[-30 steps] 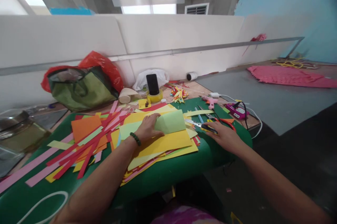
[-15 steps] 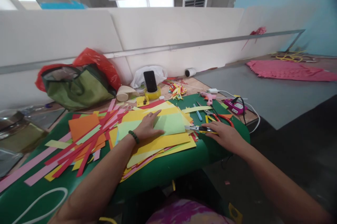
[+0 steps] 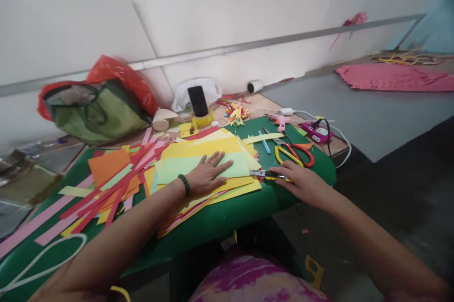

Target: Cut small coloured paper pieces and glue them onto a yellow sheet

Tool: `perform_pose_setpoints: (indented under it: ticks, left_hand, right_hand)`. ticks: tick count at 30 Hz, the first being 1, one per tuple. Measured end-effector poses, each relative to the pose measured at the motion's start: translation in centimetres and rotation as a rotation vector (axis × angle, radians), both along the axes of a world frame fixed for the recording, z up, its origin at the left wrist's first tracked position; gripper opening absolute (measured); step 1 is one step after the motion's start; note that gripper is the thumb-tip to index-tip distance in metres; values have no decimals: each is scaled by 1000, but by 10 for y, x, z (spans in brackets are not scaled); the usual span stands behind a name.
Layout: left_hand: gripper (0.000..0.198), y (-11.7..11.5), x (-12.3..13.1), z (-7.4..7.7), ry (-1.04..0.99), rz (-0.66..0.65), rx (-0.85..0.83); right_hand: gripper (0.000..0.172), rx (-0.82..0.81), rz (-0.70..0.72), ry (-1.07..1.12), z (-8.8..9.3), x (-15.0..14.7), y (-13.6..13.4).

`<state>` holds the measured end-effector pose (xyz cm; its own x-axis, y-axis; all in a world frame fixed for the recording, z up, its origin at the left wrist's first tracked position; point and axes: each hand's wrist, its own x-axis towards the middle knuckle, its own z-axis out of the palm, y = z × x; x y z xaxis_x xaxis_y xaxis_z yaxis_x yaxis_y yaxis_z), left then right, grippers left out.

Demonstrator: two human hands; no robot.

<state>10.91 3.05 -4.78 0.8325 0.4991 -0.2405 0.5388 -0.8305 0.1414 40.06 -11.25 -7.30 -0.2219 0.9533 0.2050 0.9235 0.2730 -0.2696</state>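
Observation:
My left hand (image 3: 208, 173) lies flat and open on a light green sheet (image 3: 238, 166), pressing it onto a stack of yellow sheets (image 3: 213, 146) on the green table (image 3: 230, 226). A green bead bracelet is on that wrist. My right hand (image 3: 301, 182) rests at the table's right edge with its fingers over a yellow utility knife (image 3: 266, 175), whose blade end points left toward the paper stack.
Red, pink and orange paper strips (image 3: 109, 179) are spread at the left. Red-handled scissors (image 3: 300, 151), a glue gun (image 3: 280, 120), a purple device (image 3: 317, 132), a phone on a tape roll (image 3: 198, 103) and a green bag (image 3: 95, 113) stand behind. White cord (image 3: 39, 264) lies front left.
The light green sheet, lifted and folded over a second ago, now lies flat under my spread left hand. The right hand stays on the knife. The view tilted down.

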Motion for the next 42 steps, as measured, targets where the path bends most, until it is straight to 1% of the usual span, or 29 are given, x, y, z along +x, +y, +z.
perform_pose_setpoints:
  ticks: [4,9,13,16,19,24,31,36,42]
  left_hand:
    - [62,-5,3,-3,6,28,-8]
    - [61,-6,4,-2,26,32,-19]
    - [69,-5,7,3,19,37,5]
    - [76,-1,13,5,-18,-29,52]
    - [72,2,18,0,-67,-103,31]
    - [68,2,20,-10,-68,-93,-3]
    - [67,2,21,-10,-38,-85,1]
    - [67,2,22,-11,-36,-86,3]
    - [67,3,21,-10,-32,-77,1]
  right_hand:
    - [32,-12,-5,-19,-1,0,-8]
    - [31,59,-36,-39,-6,4,-9]
    - [31,78,-14,16,-10,13,-9]
    - [30,91,-11,62,-10,17,-8]
    - [29,98,-3,69,-9,13,-5]
    - [29,107,25,49,-11,8,-10]
    - [30,173,17,37,-15,10,-16]
    - [30,155,40,44,-16,8,-16]
    - [30,179,16,59,-16,4,-19]
